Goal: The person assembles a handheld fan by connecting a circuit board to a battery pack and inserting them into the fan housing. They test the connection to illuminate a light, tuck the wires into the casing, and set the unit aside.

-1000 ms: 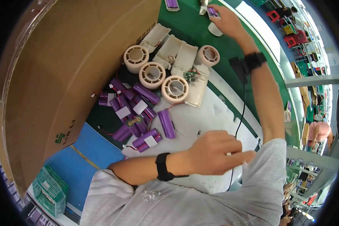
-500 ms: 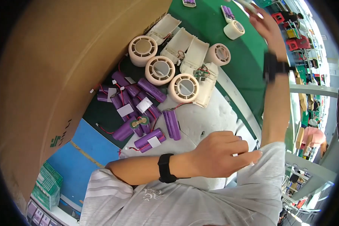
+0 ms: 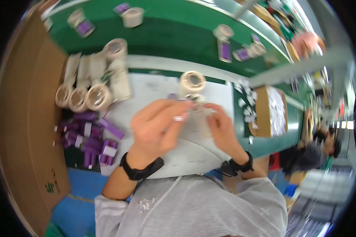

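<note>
Both left hand point(image 3: 156, 128) and right hand point(image 3: 224, 128), half-closed, now meet at a cream device point(image 3: 191, 87); blur hides any grip. The right has swung inward.

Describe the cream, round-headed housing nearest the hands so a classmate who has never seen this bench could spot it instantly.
From the cardboard box on the left, cross to the pale sheet in the middle. Near its far edge, just beyond the left hand and right hand, is the cream housing. Unlike the clustered housings further left, it sits apart.

Green bench point(image 3: 265, 146) — white mat point(image 3: 150, 87) | cream housings point(image 3: 185, 90) | purple batteries point(image 3: 91, 145) | white slips point(image 3: 241, 102)
</note>
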`<state>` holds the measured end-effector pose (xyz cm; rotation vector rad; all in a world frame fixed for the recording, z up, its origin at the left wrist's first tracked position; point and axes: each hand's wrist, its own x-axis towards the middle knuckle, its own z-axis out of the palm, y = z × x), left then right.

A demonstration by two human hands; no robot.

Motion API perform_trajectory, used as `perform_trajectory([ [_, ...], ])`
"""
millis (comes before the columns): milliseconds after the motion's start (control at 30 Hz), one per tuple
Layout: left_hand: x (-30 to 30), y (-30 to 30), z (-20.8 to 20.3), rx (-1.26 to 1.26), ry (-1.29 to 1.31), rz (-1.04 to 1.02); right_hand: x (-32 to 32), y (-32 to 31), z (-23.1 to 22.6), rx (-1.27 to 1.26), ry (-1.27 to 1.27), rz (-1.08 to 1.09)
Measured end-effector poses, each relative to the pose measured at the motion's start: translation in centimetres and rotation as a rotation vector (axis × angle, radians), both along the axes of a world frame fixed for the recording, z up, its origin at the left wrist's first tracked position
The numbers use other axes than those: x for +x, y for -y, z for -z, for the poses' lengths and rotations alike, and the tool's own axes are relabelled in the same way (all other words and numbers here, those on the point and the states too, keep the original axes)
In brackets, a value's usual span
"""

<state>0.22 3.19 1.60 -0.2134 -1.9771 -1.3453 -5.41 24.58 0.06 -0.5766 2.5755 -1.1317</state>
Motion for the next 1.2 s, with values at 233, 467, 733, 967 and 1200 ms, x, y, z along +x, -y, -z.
perform_trajectory([
  [233,0.7,-0.9,-1.0,0.068,0.065,0.216,2.4,0.6,-1.1,0.013,-0.218,-0.141],
  [467,0.5,-3.3,-1.3,-0.090,0.158,0.377,0.5,0.7,-1.3,-0.464,-0.254,-0.401],
  [733,-0.6,-0.9,1.7,-0.358,0.709,0.122,-2.4,-0.9,1.6,-0.422,0.092,-0.111],
  [967,-2.8,-1.9,2.4,-0.209,0.822,0.299,-2.1,-0.3,2.8,-0.385,-0.115,-0.188],
  [1200,-3.1,-1.3,2.9,-0.003,0.846,0.417,-1.6,0.1,3.1,-0.311,-0.205,-0.130],
])
